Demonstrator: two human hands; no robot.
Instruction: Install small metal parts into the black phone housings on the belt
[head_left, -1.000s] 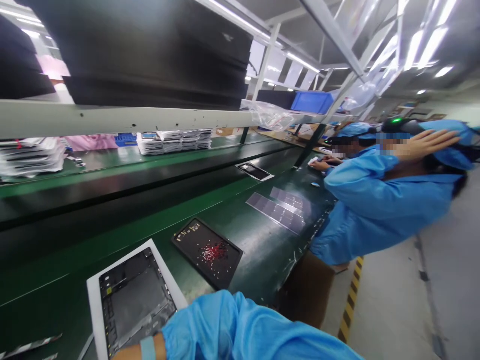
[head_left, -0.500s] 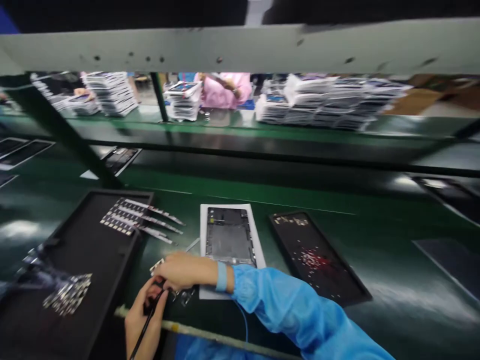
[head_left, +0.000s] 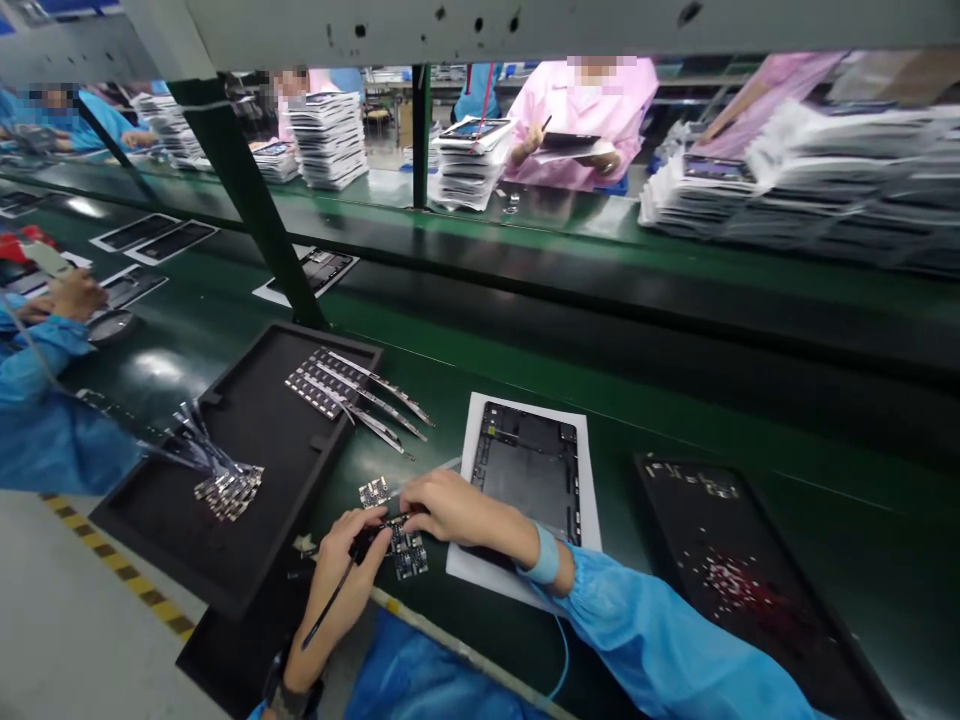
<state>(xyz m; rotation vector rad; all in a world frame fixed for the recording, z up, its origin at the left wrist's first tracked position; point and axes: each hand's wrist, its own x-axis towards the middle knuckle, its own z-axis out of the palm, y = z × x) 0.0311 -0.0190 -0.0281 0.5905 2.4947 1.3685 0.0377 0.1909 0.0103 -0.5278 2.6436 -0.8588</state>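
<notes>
Head view: the left hand (head_left: 341,580) pinches a thin black tool (head_left: 327,607); the right hand (head_left: 444,508) curls just beside it over small circuit boards (head_left: 409,556), whether gripping anything I cannot tell. A tablet housing (head_left: 521,465) lies partly beneath the right wrist.

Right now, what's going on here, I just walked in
The camera wearer's left hand holds a thin dark tool close to the right hand, over small circuit boards on a green bench. What the right hand grips is unclear. A tablet-like casing lies on a white sheet, partly under the right forearm. Black trays of parts sit either side. Across the bench, a person in pink holds a dark flat piece.
</notes>
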